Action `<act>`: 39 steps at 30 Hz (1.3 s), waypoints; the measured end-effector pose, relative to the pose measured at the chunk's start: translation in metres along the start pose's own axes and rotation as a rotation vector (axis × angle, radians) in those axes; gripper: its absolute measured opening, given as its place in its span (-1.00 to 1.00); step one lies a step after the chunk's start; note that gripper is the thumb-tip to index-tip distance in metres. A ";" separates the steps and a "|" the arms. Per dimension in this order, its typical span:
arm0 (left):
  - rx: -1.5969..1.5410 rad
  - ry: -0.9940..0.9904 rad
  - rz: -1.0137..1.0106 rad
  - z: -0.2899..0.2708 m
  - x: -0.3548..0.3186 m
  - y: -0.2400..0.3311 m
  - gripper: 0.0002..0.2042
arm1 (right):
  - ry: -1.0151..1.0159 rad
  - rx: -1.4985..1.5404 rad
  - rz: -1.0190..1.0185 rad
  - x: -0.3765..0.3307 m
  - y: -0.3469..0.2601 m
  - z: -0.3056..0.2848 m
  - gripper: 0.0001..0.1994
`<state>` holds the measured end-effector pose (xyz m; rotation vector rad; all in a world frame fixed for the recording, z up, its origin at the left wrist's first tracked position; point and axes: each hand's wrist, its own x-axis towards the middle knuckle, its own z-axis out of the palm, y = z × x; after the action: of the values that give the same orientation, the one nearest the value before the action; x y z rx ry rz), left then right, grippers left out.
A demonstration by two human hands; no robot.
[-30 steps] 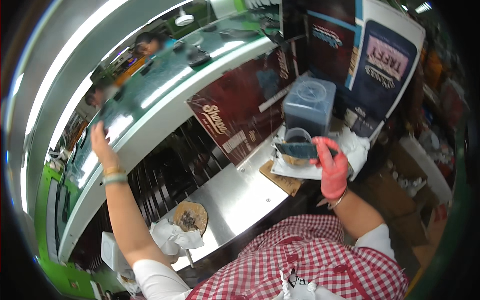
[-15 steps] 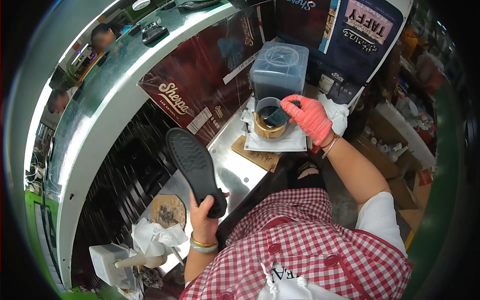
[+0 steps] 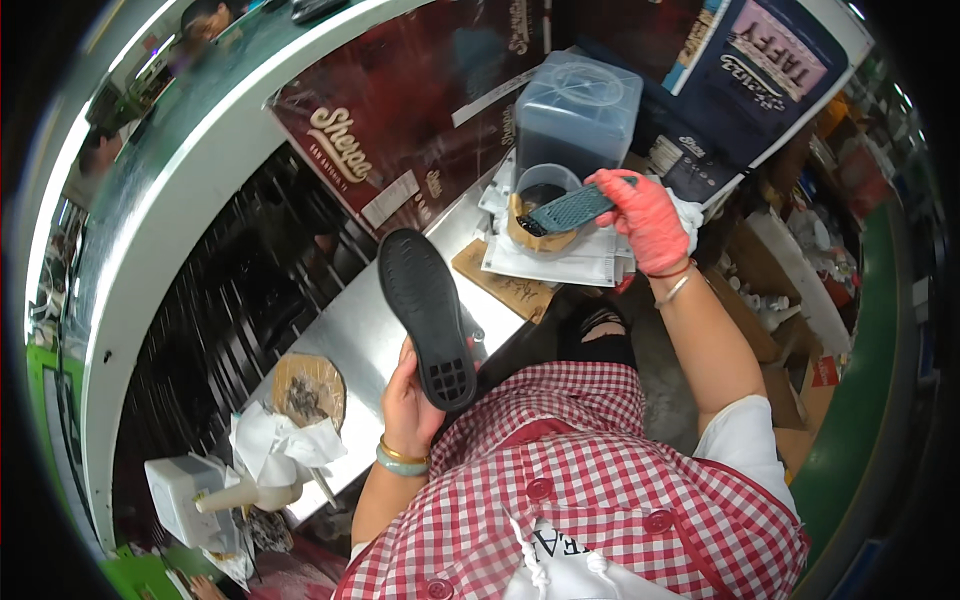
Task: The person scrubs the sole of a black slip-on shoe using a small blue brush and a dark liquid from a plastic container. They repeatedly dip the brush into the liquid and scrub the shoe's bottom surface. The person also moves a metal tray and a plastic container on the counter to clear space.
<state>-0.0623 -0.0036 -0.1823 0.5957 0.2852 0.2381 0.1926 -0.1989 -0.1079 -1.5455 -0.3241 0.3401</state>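
Observation:
My bare left hand (image 3: 410, 400) grips a black shoe sole (image 3: 425, 305) by its heel end. The sole tilts upright above the metal bench, showing a grid of square hollows at the heel. In a coral-red glove, my right hand (image 3: 645, 220) pinches a flat, dark teal brush (image 3: 580, 208) with a textured surface. Its black, wet-looking tip is over the rim of a clear plastic cup (image 3: 550, 180), which has brown tape around it and dark stuff inside. White sheets (image 3: 550, 272) lie under the cup.
A translucent lidded box (image 3: 578, 110) stands behind the cup. Cardboard (image 3: 505, 285) lies on the metal bench (image 3: 365, 345). At lower left are a tape roll (image 3: 308, 390), crumpled white tissue (image 3: 280, 445) and a squeeze bottle (image 3: 260, 490). Dark printed boxes (image 3: 410, 110) wall the back; a belt (image 3: 200, 165) curves left.
My left hand has turned the sole, bringing the heel grid into view. My right hand has drawn the brush up out of the cup, so more of it shows.

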 end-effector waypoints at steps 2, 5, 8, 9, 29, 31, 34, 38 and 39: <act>-0.009 -0.067 0.013 0.006 0.005 0.000 -0.49 | -0.002 0.096 0.030 -0.018 -0.005 0.013 -0.76; -0.080 -0.082 0.021 0.002 0.009 -0.003 -0.47 | -0.100 0.204 0.080 -0.054 -0.014 0.052 -0.77; -0.084 -0.087 0.033 -0.003 0.008 -0.005 -0.46 | -0.167 0.273 0.102 -0.074 -0.016 0.084 -0.79; -0.096 -0.076 0.034 -0.003 0.006 -0.004 -0.44 | -0.171 0.281 0.096 -0.075 -0.012 0.092 -0.78; -0.247 0.102 0.040 0.019 0.012 0.000 -0.28 | -0.208 0.190 0.130 -0.100 0.000 0.114 -0.78; -0.256 0.125 0.041 0.022 0.013 0.001 -0.28 | -0.223 0.187 0.133 -0.104 0.000 0.115 -0.79; -0.221 0.102 0.047 0.022 0.013 0.002 -0.28 | -0.236 0.158 0.128 -0.110 -0.004 0.116 -0.80; -0.243 0.081 0.047 0.020 0.013 0.002 -0.27 | -0.273 0.104 0.150 -0.113 -0.008 0.114 -0.80; -0.246 0.079 0.047 0.020 0.012 0.002 -0.27 | -0.282 0.092 0.150 -0.114 -0.010 0.114 -0.81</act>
<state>-0.0445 -0.0087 -0.1680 0.3502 0.3131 0.3375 0.0422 -0.1416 -0.0969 -1.4353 -0.4077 0.6852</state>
